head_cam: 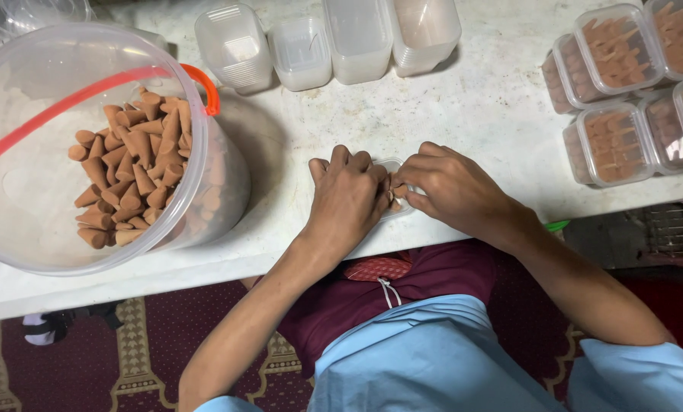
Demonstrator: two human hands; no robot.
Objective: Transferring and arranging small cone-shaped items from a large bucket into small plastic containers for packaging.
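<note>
Cones [396, 191] of brown pressed material, small and tapered, sit pinched between the fingertips of both hands, right over a small clear plastic tray [393, 165] that lies on the white counter [478, 114] near its front edge. The left hand [347, 200] curls knuckles-up over the tray's left side, fingers bent and closed on the cones; the right hand [452, 189] meets it from the other side, fingertips nipped on a cone at the tray's middle. Most of the tray is hidden beneath them, so how many cones it holds I cannot tell. Both hands crowd low over it, likely so each cone can be stood in its place with a steady grip.

Left of the tray, within easy reach, a big clear bucket [227, 175] with an orange handle [201, 85] lies tipped on its side, and a heap of loose cones [131, 168] rests against its lower wall. Beyond the tray, at the counter's far edge, stand empty clear plastic containers [326, 46] in nested stacks. Right of the tray, well apart, closed clear boxes [616, 137] packed with cones are gathered in a cluster at the counter's corner, out of the way of the work. Below the counter's front edge show a maroon garment and pale blue sleeves [433, 358].
</note>
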